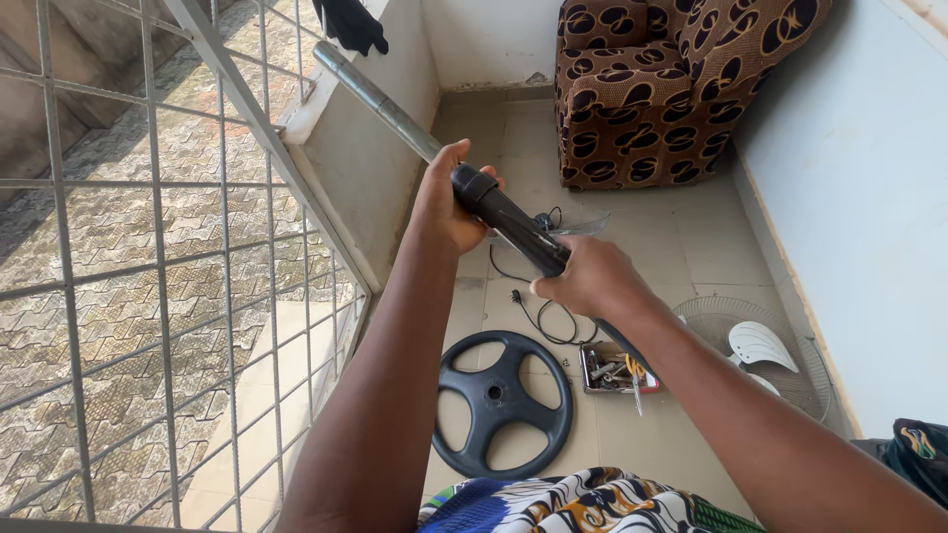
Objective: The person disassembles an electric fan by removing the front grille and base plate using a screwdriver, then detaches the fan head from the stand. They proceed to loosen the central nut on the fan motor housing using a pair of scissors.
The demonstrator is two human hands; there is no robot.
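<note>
At centre frame the left hand point(446, 202) is wrapped around the collar end of a black plastic fan-stand tube point(513, 222), while the right hand point(591, 278) clasps that tube lower down. A grey metal inner pole point(380, 99) projects toward the upper left. Judged mid-assembly; both grips must hold it steady, with the round black spoked base point(502, 403) on the tiled floor point(681, 247) below.

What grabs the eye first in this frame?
Centre frame, the left hand and right hand grip a black tube sleeved over a metal pole slanting up-left. Below lies a round black fan base on the tiled floor; a patterned brown armchair sits top right.
</note>
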